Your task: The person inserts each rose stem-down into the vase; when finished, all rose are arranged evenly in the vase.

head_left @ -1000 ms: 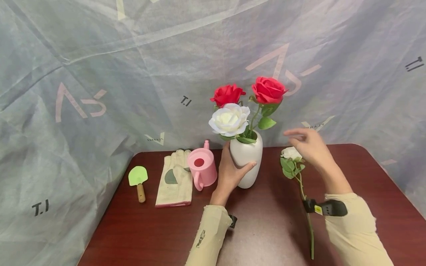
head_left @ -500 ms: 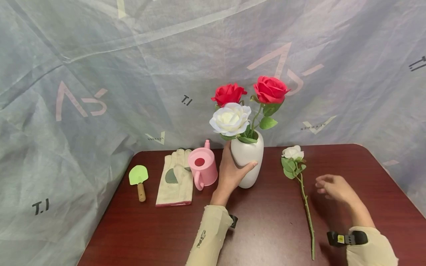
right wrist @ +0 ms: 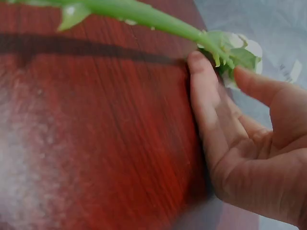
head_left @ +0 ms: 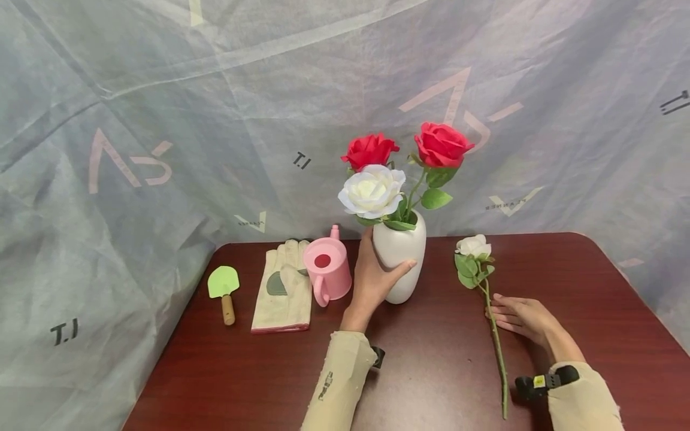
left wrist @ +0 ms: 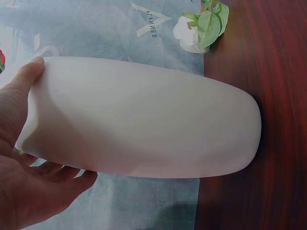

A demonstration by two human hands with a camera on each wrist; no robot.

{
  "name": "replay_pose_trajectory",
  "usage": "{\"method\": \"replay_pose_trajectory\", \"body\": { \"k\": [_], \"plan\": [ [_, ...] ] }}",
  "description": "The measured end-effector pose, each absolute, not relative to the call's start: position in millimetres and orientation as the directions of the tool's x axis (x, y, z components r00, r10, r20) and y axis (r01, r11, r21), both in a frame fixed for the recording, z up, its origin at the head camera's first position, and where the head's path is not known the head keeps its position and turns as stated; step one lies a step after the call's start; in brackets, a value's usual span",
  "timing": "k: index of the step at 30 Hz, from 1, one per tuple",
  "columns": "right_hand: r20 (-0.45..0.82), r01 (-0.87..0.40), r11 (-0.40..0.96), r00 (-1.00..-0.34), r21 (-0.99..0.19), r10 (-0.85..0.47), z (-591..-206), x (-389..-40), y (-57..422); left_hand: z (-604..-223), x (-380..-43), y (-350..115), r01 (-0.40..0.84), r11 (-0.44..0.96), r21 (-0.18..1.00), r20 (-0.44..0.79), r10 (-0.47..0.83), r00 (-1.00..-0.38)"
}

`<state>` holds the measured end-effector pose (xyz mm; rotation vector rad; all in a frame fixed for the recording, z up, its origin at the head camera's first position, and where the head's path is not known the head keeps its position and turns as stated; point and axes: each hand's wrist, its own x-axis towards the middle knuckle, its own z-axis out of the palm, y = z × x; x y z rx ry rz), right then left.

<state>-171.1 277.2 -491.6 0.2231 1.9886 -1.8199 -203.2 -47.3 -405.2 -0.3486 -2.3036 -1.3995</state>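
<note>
A white vase (head_left: 400, 257) stands on the table, holding two red roses (head_left: 443, 145) and a white rose (head_left: 372, 191). My left hand (head_left: 373, 281) grips it from the left side; in the left wrist view the thumb and fingers wrap around the vase (left wrist: 144, 120) near its mouth. Another white rose (head_left: 474, 246) lies on the table to the right, its long green stem (head_left: 497, 347) pointing toward me. My right hand (head_left: 525, 318) is beside that stem, fingertips at it. Seen from the right wrist, the fingers are mostly straight and the thumb is near the stem (right wrist: 144, 12).
Left of the vase are a pink watering can (head_left: 329, 269), folded work gloves (head_left: 283, 293) and a small green trowel (head_left: 224, 290) with a wooden handle. A grey cloth (head_left: 269, 120) hangs behind the dark red table (head_left: 431, 371).
My right hand has come down from above the lying rose's bloom, swung right, then moved left to its stem. The left hand keeps its hold on the vase.
</note>
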Motion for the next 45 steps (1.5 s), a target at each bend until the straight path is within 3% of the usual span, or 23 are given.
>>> {"method": "replay_pose_trajectory", "body": {
  "k": [4, 12, 19, 36, 45],
  "plan": [
    [-0.426, 0.437, 0.006, -0.872, -0.899, -0.241, -493, -177, 279, -405, -204, -47, 0.422, 0.450, 0.787, 0.473, -0.001, -0.881],
    [-0.388, 0.411, -0.005, -0.864, -0.912, -0.322, -493, -180, 278, -406, -204, -47, 0.404, 0.459, 0.791, 0.455, -0.001, -0.890],
    [-0.356, 0.438, -0.126, -0.840, -0.890, -0.410, -499, -182, 281, -405, -201, -50, 0.393, 0.461, 0.796, 0.443, -0.001, -0.897],
    [-0.168, 0.343, -0.284, -0.851, -0.895, -0.497, -503, -171, 274, -404, -203, -48, 0.400, 0.459, 0.793, 0.451, -0.002, -0.892],
    [-0.107, 0.293, -0.379, -0.891, -0.878, -0.441, -495, -166, 267, -403, -203, -47, 0.401, 0.465, 0.790, 0.454, -0.002, -0.891]
  ]
}}
